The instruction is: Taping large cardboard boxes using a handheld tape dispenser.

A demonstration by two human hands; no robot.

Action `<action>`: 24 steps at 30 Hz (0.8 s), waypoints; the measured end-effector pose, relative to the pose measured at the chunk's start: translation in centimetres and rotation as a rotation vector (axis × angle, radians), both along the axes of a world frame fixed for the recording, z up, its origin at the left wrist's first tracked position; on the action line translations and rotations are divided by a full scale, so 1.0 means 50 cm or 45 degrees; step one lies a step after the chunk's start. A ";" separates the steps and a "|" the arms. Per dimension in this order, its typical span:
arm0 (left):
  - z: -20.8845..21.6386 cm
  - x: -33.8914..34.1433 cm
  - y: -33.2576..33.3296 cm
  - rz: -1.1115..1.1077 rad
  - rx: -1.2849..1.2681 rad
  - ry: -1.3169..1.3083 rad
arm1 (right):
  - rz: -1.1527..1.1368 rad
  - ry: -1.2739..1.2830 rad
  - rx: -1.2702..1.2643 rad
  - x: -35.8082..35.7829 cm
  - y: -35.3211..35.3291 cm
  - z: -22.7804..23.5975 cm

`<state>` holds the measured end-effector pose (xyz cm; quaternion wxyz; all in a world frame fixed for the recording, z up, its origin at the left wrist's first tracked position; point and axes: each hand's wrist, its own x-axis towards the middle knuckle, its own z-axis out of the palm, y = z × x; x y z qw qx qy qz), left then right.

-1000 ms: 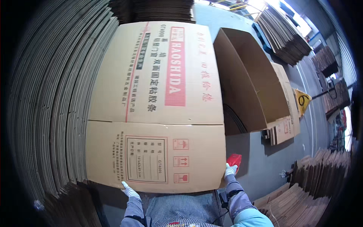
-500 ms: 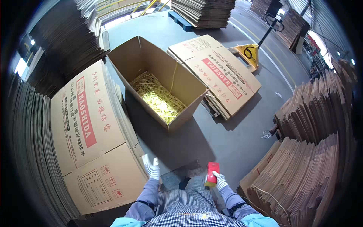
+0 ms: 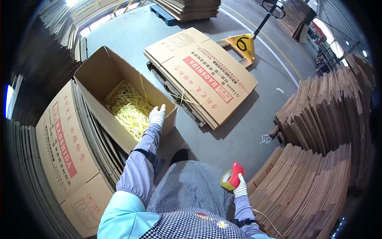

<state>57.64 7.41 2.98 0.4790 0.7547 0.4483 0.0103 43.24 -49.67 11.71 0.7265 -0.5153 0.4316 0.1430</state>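
- The grey concrete floor [image 3: 238, 139] takes up the middle of the view, with open room between the box, the pallet load and the stacks on the right.
- Stacks of flattened cardboard [image 3: 330, 131] stand on edge along the right side, fanned out, their nearest sheets close beside the right hand.
- More flat printed cartons [image 3: 65, 151] lean in a row on the left, pressed against the long outer wall of the open box.
- A pile of flat printed cartons [image 3: 203, 73] lies on a low pallet beyond the box, with loose strapping trailing over its near edge; a yellow pallet jack [image 3: 243, 44] sits at its far end.
- The open cardboard box [image 3: 99, 73] stands on the floor to the front left, plain brown, its top flaps up and its mouth fully open; its near corner points toward the person.
- Inside, a heap of yellow shredded packing filler [image 3: 127, 109] covers the bottom, thicker toward the near end.
- The left hand [image 3: 157, 115], in a white glove, reaches out on a straight arm and rests on the box's near right wall at the rim, fingers spread and laid over the edge rather than clamped around it.
- The right hand [image 3: 240, 190], also white-gloved, is drawn in close to the body and grips a red tape dispenser [image 3: 232, 178] carrying a yellowish roll, fingers wrapped around its handle.
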 end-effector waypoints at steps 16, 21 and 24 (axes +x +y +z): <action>0.239 -0.187 -0.142 0.216 0.912 -0.465 | -0.069 0.044 0.412 0.012 0.051 0.152; 0.023 -0.178 -0.521 -0.061 -0.939 -0.283 | -0.034 0.296 0.211 0.041 0.090 0.205; -0.123 -0.165 -0.661 0.596 -1.508 -0.057 | -0.045 0.326 0.224 0.012 0.004 0.228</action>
